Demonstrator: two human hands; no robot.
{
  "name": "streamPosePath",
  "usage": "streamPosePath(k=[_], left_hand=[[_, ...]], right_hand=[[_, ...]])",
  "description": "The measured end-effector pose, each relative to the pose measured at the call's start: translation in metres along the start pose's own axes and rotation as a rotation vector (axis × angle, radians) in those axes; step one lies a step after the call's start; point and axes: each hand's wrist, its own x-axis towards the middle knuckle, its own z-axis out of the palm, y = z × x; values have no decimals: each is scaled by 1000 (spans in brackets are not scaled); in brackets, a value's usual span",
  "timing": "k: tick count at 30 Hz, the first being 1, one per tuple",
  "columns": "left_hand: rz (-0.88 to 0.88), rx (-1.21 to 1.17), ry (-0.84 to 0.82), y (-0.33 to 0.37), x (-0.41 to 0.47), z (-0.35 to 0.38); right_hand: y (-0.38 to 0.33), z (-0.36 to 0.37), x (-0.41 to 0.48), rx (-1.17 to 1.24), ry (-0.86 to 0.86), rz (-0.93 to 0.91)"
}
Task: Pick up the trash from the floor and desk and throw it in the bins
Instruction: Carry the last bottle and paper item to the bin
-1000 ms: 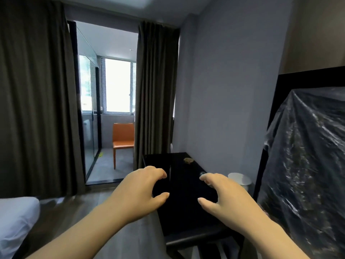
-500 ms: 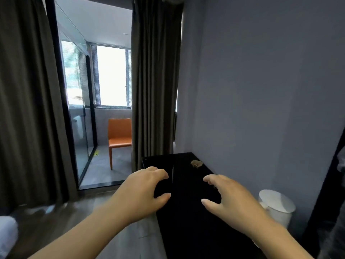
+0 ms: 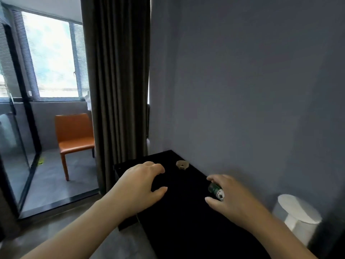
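Note:
A black desk (image 3: 177, 232) runs along the grey wall. A small tan scrap of trash (image 3: 182, 164) lies near its far end. A small green bottle with a white label (image 3: 216, 192) lies on the desk by the wall. My right hand (image 3: 233, 199) arches over the bottle, which shows between forefinger and thumb; the fingers do not plainly close on it. My left hand (image 3: 141, 186) hovers over the desk's left part, fingers loosely curled, holding nothing. A white bin (image 3: 296, 215) stands on the floor to the right of the desk.
A dark curtain (image 3: 119, 81) hangs just behind the desk's far left corner. Beyond a glass door (image 3: 16, 146) stands an orange chair (image 3: 74, 135), with a small yellow-green scrap (image 3: 41, 161) on the floor near it. Grey floor lies left of the desk.
The view has swung left and closer to the desk. The plastic-covered black object on the right has left the view. The green bottle now shows under my right hand.

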Motion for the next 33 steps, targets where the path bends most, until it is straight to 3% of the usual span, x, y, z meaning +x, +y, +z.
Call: streamPosePath(k=[8, 15, 23, 33], left_hand=[[61, -60, -78, -81, 81, 51], [133, -51, -156, -136, 191, 109], [241, -127, -400, -164, 328, 203], [289, -137, -647, -173, 410, 322]], right_hand=[[17, 45, 86, -69, -42, 130], [78, 86, 175, -31, -8, 255], [178, 135, 249, 15, -64, 488], [254, 209, 289, 0, -193, 751]])
